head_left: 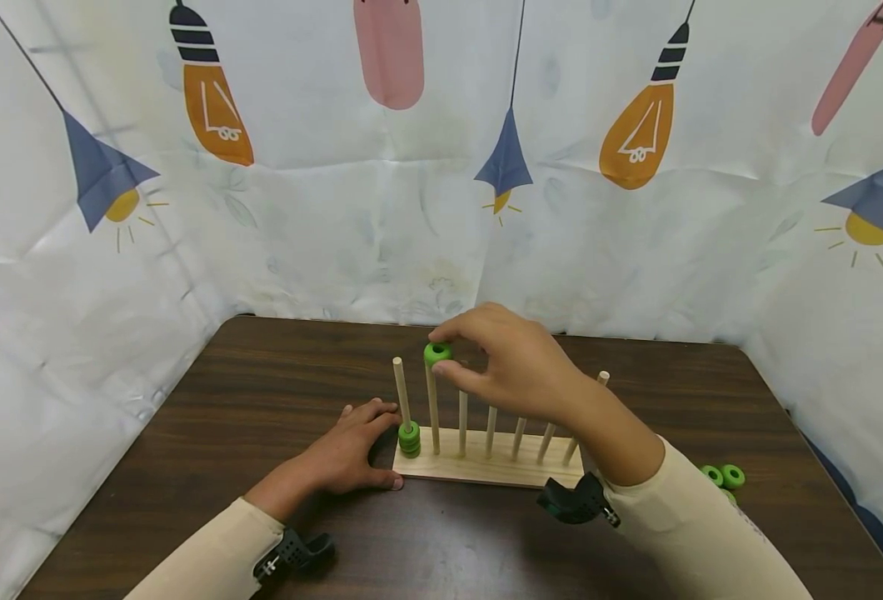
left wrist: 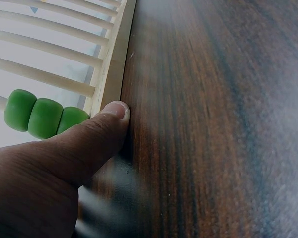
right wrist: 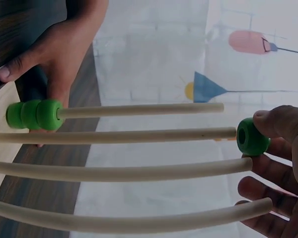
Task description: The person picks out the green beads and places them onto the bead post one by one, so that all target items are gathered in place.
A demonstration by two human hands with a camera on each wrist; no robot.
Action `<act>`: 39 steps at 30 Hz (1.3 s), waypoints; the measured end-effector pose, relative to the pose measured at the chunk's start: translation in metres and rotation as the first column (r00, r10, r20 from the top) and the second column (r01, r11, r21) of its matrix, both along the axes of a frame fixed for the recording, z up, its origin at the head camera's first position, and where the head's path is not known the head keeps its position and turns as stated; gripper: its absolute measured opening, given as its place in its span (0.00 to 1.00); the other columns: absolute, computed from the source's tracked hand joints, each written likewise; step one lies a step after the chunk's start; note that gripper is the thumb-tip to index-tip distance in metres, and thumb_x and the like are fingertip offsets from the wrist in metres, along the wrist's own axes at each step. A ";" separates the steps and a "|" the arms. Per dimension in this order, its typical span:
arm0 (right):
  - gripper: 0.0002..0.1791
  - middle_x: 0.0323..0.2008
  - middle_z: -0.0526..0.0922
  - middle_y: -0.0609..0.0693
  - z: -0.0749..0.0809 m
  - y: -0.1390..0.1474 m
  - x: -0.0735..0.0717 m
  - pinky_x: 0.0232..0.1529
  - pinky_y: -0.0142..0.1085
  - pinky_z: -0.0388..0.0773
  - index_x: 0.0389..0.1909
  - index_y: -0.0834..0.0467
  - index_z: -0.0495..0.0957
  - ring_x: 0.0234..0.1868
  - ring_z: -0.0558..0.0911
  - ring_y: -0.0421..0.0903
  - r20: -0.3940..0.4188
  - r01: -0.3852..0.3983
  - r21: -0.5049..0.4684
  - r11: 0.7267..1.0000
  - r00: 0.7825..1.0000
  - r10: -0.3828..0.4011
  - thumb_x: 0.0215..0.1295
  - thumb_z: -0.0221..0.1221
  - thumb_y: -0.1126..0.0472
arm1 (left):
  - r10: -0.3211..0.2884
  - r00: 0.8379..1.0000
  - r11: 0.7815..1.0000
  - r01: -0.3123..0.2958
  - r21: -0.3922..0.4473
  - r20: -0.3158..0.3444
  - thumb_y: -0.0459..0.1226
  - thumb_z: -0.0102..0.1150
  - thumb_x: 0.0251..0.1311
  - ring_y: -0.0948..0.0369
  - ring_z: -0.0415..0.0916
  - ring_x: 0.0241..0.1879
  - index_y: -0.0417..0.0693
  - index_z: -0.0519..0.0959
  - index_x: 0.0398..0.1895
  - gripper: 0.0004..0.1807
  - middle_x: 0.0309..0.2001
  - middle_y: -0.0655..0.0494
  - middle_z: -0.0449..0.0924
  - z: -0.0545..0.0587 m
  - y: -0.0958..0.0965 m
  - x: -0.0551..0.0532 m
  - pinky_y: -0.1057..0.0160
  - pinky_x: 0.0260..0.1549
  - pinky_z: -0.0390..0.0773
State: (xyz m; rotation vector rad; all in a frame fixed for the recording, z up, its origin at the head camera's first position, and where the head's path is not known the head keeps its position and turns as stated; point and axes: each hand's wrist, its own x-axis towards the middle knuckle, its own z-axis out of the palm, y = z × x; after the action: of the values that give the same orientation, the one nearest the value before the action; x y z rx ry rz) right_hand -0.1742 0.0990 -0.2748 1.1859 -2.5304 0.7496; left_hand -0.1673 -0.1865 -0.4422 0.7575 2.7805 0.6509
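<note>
A wooden peg stand (head_left: 479, 469) with a row of upright pegs stands on the table. My right hand (head_left: 516, 362) pinches a green bead (head_left: 437, 353) between thumb and fingers at the top of the second peg from the left. In the right wrist view, this bead's hole (right wrist: 242, 137) faces the peg's tip (right wrist: 231, 133). My left hand (head_left: 355, 446) holds the stand's left end, its thumb (left wrist: 109, 119) against the front edge and its fingers reaching toward the back. Three green beads (left wrist: 44, 118) are stacked on the leftmost peg, low against the base.
Several loose green beads (head_left: 732, 477) lie on the dark wooden table (head_left: 276, 375) at the right, partly hidden by the right sleeve (head_left: 696, 517). A white patterned curtain (head_left: 321, 242) hangs behind the table. Both wrists wear dark bands (head_left: 572, 500).
</note>
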 end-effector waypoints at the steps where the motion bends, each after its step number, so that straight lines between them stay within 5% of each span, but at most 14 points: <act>1: 0.16 0.49 0.84 0.39 0.000 -0.001 0.000 0.48 0.40 0.80 0.54 0.49 0.84 0.55 0.79 0.39 -0.002 0.000 0.002 1.000 1.000 0.000 0.68 0.69 0.52 | 0.000 1.000 1.000 0.000 0.000 0.000 0.57 0.77 0.52 0.37 0.51 0.76 0.48 0.74 0.67 0.42 0.74 0.41 0.62 0.000 0.000 0.000 0.30 0.70 0.47; 21: 0.17 0.50 0.83 0.40 0.004 -0.025 -0.005 0.51 0.40 0.79 0.55 0.50 0.84 0.55 0.78 0.39 0.027 -0.029 0.013 0.999 0.999 0.029 0.69 0.68 0.52 | -0.030 0.999 0.998 0.031 0.062 -0.025 0.59 0.77 0.51 0.35 0.54 0.74 0.46 0.74 0.65 0.43 0.72 0.39 0.63 -0.001 -0.001 0.000 0.25 0.67 0.49; 39: 0.15 0.50 0.83 0.37 0.004 -0.039 -0.004 0.42 0.37 0.79 0.55 0.46 0.83 0.52 0.78 0.36 0.060 -0.023 0.067 0.998 0.998 0.019 0.71 0.65 0.48 | -0.006 1.000 1.000 0.006 -0.001 0.008 0.56 0.78 0.51 0.36 0.51 0.76 0.47 0.73 0.68 0.44 0.74 0.40 0.61 0.003 0.001 0.000 0.27 0.69 0.47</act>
State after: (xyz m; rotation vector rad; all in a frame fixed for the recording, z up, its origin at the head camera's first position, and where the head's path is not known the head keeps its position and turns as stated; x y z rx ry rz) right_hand -0.1783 0.0605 -0.2706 1.2305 -2.6144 0.7199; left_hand -0.1675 -0.1856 -0.4396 0.7612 2.7703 0.6494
